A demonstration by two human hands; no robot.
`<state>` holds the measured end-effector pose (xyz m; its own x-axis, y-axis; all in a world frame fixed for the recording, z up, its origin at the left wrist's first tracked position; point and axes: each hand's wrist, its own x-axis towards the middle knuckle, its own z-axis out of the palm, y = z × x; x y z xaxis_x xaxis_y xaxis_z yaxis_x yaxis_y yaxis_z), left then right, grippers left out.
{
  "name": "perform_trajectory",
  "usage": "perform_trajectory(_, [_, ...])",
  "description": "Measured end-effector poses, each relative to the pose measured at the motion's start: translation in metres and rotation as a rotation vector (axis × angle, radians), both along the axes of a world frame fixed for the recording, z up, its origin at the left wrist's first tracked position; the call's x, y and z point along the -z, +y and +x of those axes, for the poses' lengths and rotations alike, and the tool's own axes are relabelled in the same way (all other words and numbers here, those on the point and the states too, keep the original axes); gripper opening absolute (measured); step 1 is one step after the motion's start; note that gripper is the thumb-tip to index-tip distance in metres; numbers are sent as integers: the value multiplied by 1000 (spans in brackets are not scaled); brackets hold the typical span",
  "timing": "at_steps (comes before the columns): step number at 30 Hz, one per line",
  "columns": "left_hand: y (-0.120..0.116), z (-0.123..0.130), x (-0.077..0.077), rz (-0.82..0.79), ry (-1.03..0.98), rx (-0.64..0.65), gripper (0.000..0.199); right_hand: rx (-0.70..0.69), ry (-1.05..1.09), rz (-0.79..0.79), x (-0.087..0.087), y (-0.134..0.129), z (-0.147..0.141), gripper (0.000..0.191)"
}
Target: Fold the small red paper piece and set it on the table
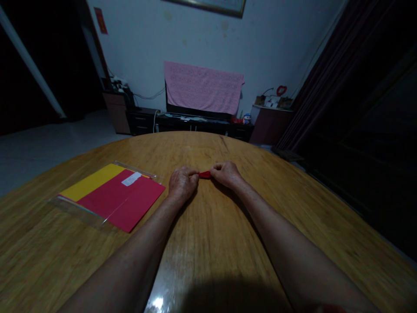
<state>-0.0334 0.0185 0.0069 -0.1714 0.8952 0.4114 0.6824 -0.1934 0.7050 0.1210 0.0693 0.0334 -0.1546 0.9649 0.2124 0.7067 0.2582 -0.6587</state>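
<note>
My left hand [182, 182] and my right hand [226, 173] rest on a round wooden table [208, 243], knuckles facing each other. Between their fingertips sits a small folded piece of red paper [205, 174], pinched from both sides. Most of the paper is hidden by my fingers, so its shape cannot be made out. Both forearms stretch from the bottom of the view across the tabletop.
A clear plastic sleeve [81, 208] with red paper sheets [125, 202], a yellow sheet [89, 182] and a white label lies on the table's left. Beyond the table stand a low dark cabinet [195, 124], a pink cloth [203, 87] over a screen, and dark curtains [325, 87] at right.
</note>
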Motion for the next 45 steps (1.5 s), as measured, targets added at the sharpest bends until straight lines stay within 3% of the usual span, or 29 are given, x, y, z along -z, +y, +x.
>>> perform_trajectory(7, [-1,0,-2,-29,36,-9,24,11,-29,36,2,1,-3,23])
perform_trajectory(13, [0,1,0,33,-87,-11,18,-23,44,46,1,1,-1,22])
perform_trajectory(17, [-1,1,-1,5,36,-13,23,-58,59,-41,-2,0,4,24])
perform_trajectory(25, [1,1,2,12,-17,-31,20,-42,278,-255,-5,6,25,9])
perform_trajectory(34, [-1,2,-5,-120,169,-62,27,-143,147,-202,3,12,32,9])
perform_trajectory(45, [0,2,-5,-126,176,-65,28,-123,-46,-96,-5,8,31,12])
